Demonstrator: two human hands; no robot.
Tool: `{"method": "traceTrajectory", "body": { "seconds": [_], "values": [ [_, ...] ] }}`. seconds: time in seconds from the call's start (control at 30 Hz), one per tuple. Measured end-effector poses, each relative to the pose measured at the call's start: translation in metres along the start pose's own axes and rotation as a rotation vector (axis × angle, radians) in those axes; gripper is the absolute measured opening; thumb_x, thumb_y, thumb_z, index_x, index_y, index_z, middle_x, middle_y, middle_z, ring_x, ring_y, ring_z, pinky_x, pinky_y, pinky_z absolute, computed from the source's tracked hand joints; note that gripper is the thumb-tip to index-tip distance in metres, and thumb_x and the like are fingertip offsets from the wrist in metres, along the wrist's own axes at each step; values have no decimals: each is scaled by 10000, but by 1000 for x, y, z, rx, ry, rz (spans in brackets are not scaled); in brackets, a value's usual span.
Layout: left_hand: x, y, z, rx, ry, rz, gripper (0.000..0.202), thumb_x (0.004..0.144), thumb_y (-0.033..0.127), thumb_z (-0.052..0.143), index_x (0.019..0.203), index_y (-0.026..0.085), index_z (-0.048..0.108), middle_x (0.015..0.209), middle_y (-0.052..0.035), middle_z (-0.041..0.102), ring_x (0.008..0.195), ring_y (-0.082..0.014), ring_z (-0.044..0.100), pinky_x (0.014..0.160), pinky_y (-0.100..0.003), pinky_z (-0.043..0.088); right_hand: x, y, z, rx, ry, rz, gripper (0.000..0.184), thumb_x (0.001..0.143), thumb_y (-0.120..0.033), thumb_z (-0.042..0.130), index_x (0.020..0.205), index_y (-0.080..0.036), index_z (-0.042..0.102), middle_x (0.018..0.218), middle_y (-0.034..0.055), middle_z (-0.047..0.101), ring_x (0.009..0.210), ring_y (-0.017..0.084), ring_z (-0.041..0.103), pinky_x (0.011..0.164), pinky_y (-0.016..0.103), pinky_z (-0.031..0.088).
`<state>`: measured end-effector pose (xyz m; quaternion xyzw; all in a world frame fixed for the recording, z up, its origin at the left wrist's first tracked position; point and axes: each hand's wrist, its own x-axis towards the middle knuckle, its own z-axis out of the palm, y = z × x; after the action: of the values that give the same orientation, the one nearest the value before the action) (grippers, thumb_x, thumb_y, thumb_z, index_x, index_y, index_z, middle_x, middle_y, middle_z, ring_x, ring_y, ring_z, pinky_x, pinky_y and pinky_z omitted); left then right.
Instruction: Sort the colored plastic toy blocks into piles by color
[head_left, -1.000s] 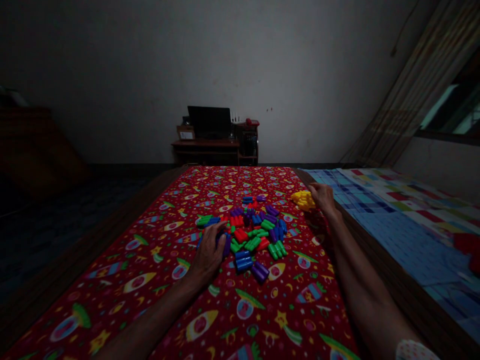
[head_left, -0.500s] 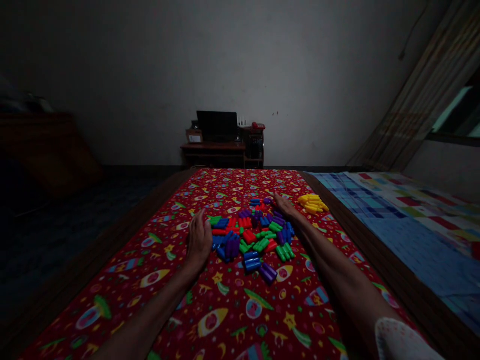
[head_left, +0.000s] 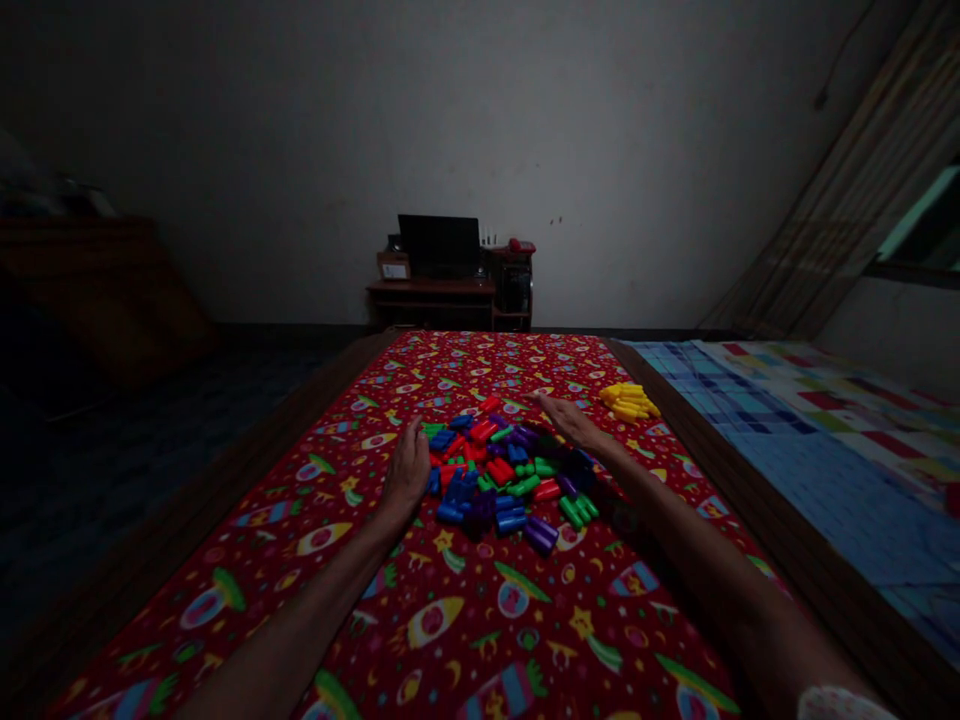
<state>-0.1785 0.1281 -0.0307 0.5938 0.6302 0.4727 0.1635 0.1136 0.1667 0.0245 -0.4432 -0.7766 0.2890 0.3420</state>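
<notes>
A loose heap of plastic toy blocks (head_left: 501, 471) in red, blue, green and purple lies on the red patterned cloth between my hands. Along the left side of the heap rests my left hand (head_left: 409, 466), its fingers stretched forward, beside the green and blue pieces. My right hand (head_left: 568, 420) is extended with straight fingers at the far right of the heap, close to the purple blocks (head_left: 525, 437). Neither hand grips a block. Nearest to me are a purple block (head_left: 541, 535) and a blue block (head_left: 511, 516). Green blocks (head_left: 578, 511) lie at the near right.
A separate pile of yellow blocks (head_left: 630, 402) sits beyond my right forearm. The red cloth (head_left: 450, 640) covers a long surface with brown edges. Blue and patchwork bedding (head_left: 757, 440) spreads to the right. Against the wall stands a desk (head_left: 431, 288) with a monitor (head_left: 439, 245).
Both hands have shifted slightly inward along the heap, and blocks have been pushed together and rearranged. A red block now shows at the far end. The view has tilted slightly.
</notes>
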Motion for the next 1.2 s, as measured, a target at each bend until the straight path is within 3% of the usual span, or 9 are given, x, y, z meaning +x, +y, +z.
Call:
{"method": "traceTrajectory", "body": {
  "seconds": [0.07,0.13,0.27,0.47,0.6,0.73,0.83,1.0,1.2],
  "values": [
    [0,1,0,-4,-9,-13,441,936,361,337,1300,199,526,1373,-119,560,1312,-273,486,1118,-500,358,-32,14,-13,-90,154,118,782,890,-729,193,1081,-149,681,987,108,704,1017,283,634,891,399,497],
    [1,2,1,-1,-24,-35,452,931,342,333,1313,180,514,1383,-130,550,1318,-274,477,1122,-492,349,-64,27,-17,-126,222,189,801,883,-738,186,1197,-156,637,1158,140,667,1147,294,585,986,436,455],
    [1,4,3,18,-38,-38,477,929,330,324,1329,135,494,1405,-159,524,1328,-277,461,1132,-466,331,-98,32,11,-113,204,174,805,885,-734,197,1393,-189,501,1474,133,446,1413,264,326,1171,466,237],
    [-2,7,0,-35,-18,-44,432,919,330,342,1262,166,548,1367,-136,563,1298,-262,497,1122,-450,348,-62,4,82,-73,209,113,696,924,-665,263,1446,-239,435,1545,112,332,1460,290,207,1176,529,187],
    [0,4,-2,-103,2,-71,415,916,337,327,1201,176,581,1259,-129,636,1207,-263,573,1068,-459,410,-43,-14,102,-84,208,56,630,947,-602,311,1402,-207,498,1516,140,380,1434,295,276,1156,522,235],
    [1,1,-3,-150,25,-82,401,903,340,333,1162,181,595,1209,-120,661,1161,-259,602,1027,-450,449,-24,-27,82,-35,236,-28,476,974,-460,371,1344,-222,554,1319,102,607,1227,220,552,1036,387,425],
    [2,1,-2,-163,34,-96,392,892,331,336,1130,181,609,1186,-121,670,1145,-253,612,1025,-438,452,2,-27,57,-149,233,33,393,929,-356,497,1261,-185,621,1147,101,700,1059,213,642,914,321,481],
    [2,1,-3,-159,34,-95,384,889,345,325,1103,198,607,1155,-101,684,1120,-241,620,1016,-433,453,34,-8,41,-326,-124,26,286,788,-223,651,1056,-152,722,905,49,736,839,189,664,744,254,476],
    [0,-1,-5,-121,15,-53,397,882,387,315,1086,207,604,1138,-99,685,1097,-249,622,999,-433,458,41,29,32,10,39,131,447,722,-160,625,1165,-149,678,942,33,729,853,190,670,704,246,503]
  ]
}}
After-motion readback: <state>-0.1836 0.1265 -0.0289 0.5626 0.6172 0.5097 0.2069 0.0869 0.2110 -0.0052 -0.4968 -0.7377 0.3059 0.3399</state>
